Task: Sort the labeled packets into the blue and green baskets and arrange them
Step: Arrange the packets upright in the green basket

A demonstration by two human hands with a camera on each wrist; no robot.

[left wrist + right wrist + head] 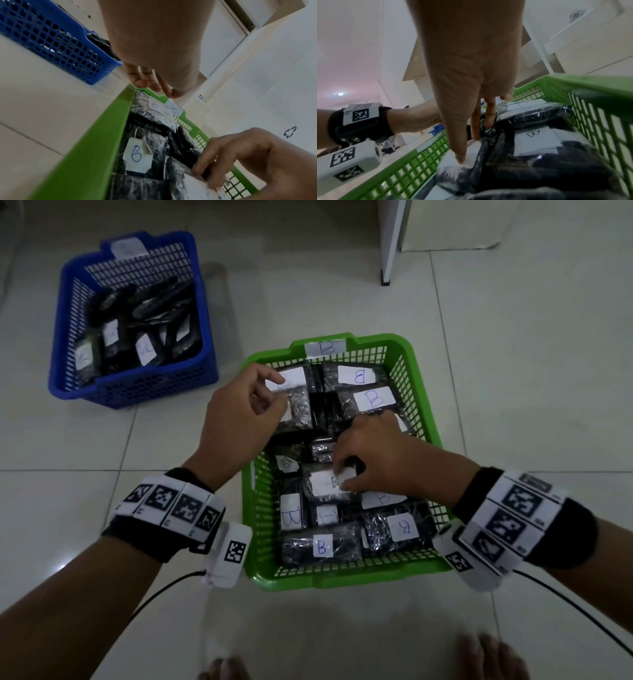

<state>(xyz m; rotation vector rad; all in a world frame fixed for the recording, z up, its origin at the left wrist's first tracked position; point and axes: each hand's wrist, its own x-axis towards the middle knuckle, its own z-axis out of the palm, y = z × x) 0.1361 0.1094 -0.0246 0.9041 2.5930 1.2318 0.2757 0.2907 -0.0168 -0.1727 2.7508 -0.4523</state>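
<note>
A green basket (pixel 342 577) with a "B" tag (pixel 325 348) on its far wall lies on the floor, filled with several black packets labelled B. My right hand (pixel 346 474) pinches one B packet (pixel 322 491) in the basket's middle. In the right wrist view my thumb (pixel 460 155) presses its white label and my fingers (pixel 489 115) curl behind its far edge. My left hand (pixel 270 395) hovers over the far-left packet (pixel 291 381), fingers (pixel 149 82) loosely curled and holding nothing. The blue basket (pixel 137 395) at far left holds several black packets.
A white furniture leg (pixel 390 241) stands on the tiled floor behind the baskets. My feet (pixel 489 659) are at the bottom edge, and cables (pixel 565 607) trail from both wrist cameras. The blue basket's wall (pixel 51 40) is close to my left hand.
</note>
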